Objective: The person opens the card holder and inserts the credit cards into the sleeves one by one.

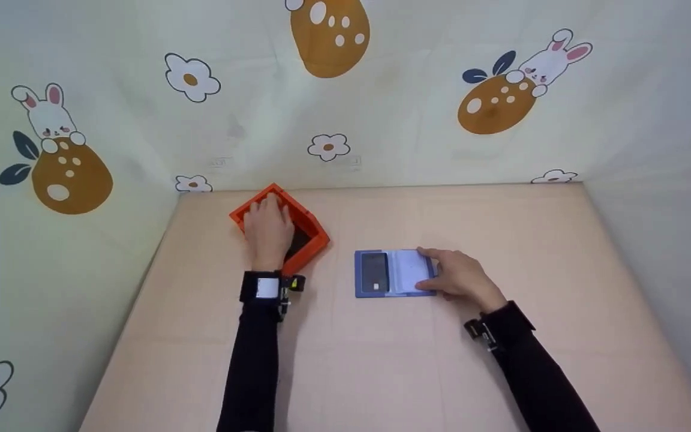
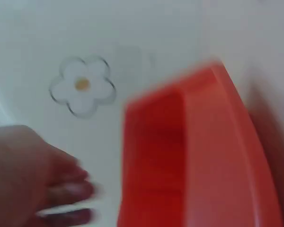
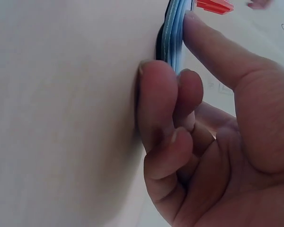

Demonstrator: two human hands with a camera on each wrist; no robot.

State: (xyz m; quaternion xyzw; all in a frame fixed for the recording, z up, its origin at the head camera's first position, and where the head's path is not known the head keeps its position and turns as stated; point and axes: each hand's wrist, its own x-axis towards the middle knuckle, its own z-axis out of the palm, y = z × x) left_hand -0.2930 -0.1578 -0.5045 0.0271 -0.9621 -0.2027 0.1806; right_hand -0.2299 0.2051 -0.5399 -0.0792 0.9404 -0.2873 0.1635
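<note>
Your dark sleeves (image 1: 249, 372) stretch nearest, over the surface (image 1: 357, 372). Your right hand's (image 1: 462, 279) grip pinches the right edge of the blue wallet (image 1: 411, 270), spread on the surface with a dark card (image 1: 374, 273) inside. Your left hand (image 1: 269, 233) is over the orange box (image 1: 306, 257), left of the wallet; its grip I cannot tell.

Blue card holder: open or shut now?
Open: the blue card holder lies spread, a dark card showing in its left half and the right hand gripping its right edge.
</note>
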